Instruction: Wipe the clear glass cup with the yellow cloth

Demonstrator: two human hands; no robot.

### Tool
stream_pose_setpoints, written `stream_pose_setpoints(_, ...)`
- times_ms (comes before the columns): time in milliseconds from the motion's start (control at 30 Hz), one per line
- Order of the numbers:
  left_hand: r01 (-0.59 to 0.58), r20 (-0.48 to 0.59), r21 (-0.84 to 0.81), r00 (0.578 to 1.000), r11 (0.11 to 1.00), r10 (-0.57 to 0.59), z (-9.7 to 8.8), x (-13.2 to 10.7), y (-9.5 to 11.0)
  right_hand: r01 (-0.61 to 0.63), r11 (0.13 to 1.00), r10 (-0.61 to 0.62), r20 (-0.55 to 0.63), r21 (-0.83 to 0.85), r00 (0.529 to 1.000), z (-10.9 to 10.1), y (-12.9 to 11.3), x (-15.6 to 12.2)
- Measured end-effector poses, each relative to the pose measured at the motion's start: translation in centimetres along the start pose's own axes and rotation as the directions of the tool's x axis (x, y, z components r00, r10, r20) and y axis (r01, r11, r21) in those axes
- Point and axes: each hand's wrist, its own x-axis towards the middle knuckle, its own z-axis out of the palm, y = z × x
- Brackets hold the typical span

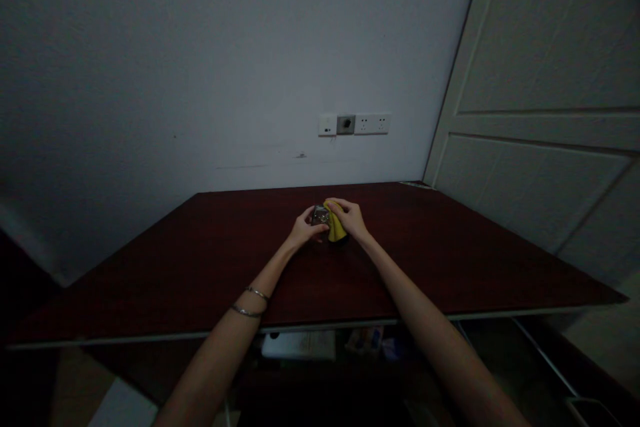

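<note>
Both my arms reach out over a dark red-brown table [200, 267]. My left hand [304, 230] is closed round a small shiny grey object [320, 216] held just above the tabletop. My right hand [350, 218] is closed on a yellow cloth [335, 229] pressed against the right side of that grey object. The two hands touch each other around it. The light is dim and I cannot make out what the grey object is. Two thin bangles [253, 301] sit on my left forearm.
A pale wall stands behind the table, with a row of sockets [355, 125] above the back edge. A panelled white door [545, 120] closes off the right side. Under the front edge lie a white box [300, 345] and some blurred items.
</note>
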Motion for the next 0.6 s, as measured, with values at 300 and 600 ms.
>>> stream_pose_setpoints(300,0.086,0.005,-0.084,0.996,0.993,-0.086,-0.3,0.0,0.1,-0.045,0.997,0.018,0.366,0.067,0.931,-1.0,-1.1,-0.5)
stream_pose_setpoints(600,0.193,0.063,-0.093,0.980,0.977,-0.187,-0.4,0.0,-0.3,0.223,0.961,-0.171,0.279,-0.165,0.945,-0.3,0.1,-1.0)
